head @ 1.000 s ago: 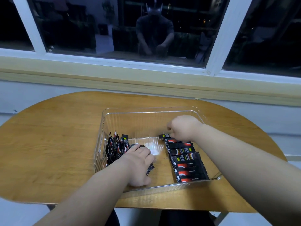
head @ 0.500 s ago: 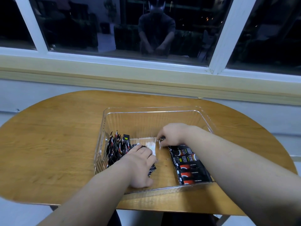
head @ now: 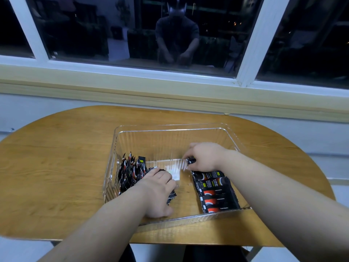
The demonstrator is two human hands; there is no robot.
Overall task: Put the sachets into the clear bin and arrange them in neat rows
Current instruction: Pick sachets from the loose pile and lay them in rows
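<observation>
surroundings: a clear bin [head: 170, 129] sits on the wooden table [head: 56, 167] under a dark window [head: 132, 25]; its ribbed walls ring both hands.
sachets: an upright bunch [head: 130, 171] leans by the bin's left wall; a flat row [head: 215, 191] lies along its right side.
left hand [head: 158, 190]: grip loose, fingers laid against the bunch.
right hand [head: 204, 157]: grip pinched on a single sachet [head: 191, 160] at the row's far end.
change: the right hand has drifted from over the row toward the bin's middle; the left hand stays put.
room: open floor in the bin's far half and between the two groups; the near wall runs under both wrists.
</observation>
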